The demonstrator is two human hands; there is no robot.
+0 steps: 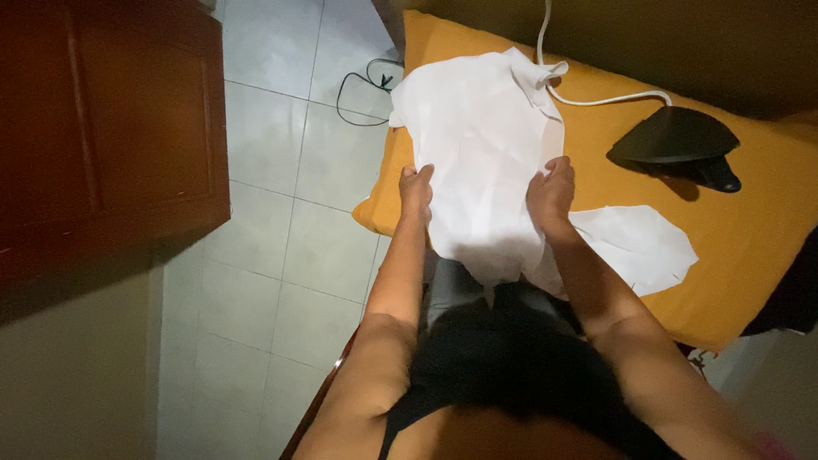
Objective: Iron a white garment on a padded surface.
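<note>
We see a white cloth garment [481,145] spread on the orange padded tabletop [750,230], long axis running from our body toward the far edge, near end hanging over the near edge. Left hand [417,189] pinches its left edge; right hand [550,192] grips its right edge, hands apart. A black iron [677,143] with white cord [596,100] lies flat, right of the garment

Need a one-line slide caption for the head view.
Both hands, left hand and right hand, grip a white cloth on an orange-covered board, dark iron alongside.
</note>
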